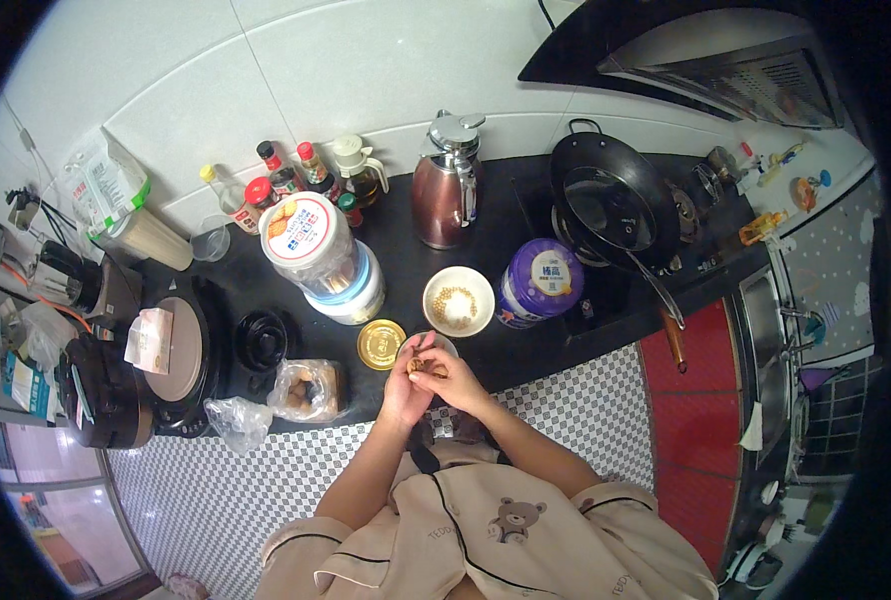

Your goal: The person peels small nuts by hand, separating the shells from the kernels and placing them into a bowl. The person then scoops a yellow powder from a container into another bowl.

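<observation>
My left hand (404,396) is turned partly palm up at the counter's front edge, its fingers curled around a small brown piece (415,365), perhaps a nut or dried fruit. The fingertips of my right hand (454,384) meet it there and pinch at the piece. Just beyond the hands is a white bowl (483,321) holding round tan beans and a white heap in the middle. A second pale round dish (449,346) lies below the fingers, mostly hidden by them. Left of the hands a gold round lid (382,345) rests flat.
A purple canister (541,281) stands right of the bowl, a copper-coloured thermos jug (445,191) behind it. Clear jars (318,259) and a plastic bag of eggs (307,390) are left. A black wok (614,199) sits on the stove, its handle (670,337) jutting past the front edge.
</observation>
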`<state>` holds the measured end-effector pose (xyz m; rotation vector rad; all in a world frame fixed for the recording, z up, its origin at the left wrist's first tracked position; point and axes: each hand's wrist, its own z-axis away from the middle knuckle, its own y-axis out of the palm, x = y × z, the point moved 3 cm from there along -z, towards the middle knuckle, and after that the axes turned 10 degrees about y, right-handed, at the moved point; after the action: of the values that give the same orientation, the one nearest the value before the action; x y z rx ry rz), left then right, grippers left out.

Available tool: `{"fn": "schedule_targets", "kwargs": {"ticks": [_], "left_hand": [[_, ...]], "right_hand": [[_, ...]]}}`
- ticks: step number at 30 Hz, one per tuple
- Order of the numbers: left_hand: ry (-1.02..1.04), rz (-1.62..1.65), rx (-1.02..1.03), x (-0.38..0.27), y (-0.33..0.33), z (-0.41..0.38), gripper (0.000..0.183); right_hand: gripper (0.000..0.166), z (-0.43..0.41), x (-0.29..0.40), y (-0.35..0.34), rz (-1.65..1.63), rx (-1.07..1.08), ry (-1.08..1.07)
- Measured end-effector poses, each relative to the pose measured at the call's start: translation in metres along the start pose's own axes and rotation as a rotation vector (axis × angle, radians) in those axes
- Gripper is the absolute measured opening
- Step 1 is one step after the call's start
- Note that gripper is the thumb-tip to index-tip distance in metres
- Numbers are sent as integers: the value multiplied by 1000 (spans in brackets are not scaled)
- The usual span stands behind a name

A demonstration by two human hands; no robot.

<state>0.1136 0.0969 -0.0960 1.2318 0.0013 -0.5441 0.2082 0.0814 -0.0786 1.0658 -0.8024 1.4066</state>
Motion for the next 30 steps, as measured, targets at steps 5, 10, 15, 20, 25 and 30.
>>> {"fn": "schedule_targets", "kwargs": {"ticks": [5, 10, 15, 20, 25, 30], "left_hand": [[2, 10, -3, -3, 7, 3, 24], [10, -53, 16, -7, 10, 2, 24], [-19, -91, 10, -8, 10, 3, 22], [-13, -119, 7, -10, 18, 5, 18], [-13, -113, 12, -9, 19, 5, 18], [-9, -141, -24, -5, 12, 2, 22]], "right_hand": [[25, 1, 3, -2, -101, 66, 8], [24, 2, 11, 2, -24, -10, -37], [25, -4, 3, -3, -121, 82, 4], [25, -6, 0, -5, -62, 89, -76], [29, 0, 13, -4, 155, 13, -151], [37, 4, 27, -2, 384, -79, -138]]}}
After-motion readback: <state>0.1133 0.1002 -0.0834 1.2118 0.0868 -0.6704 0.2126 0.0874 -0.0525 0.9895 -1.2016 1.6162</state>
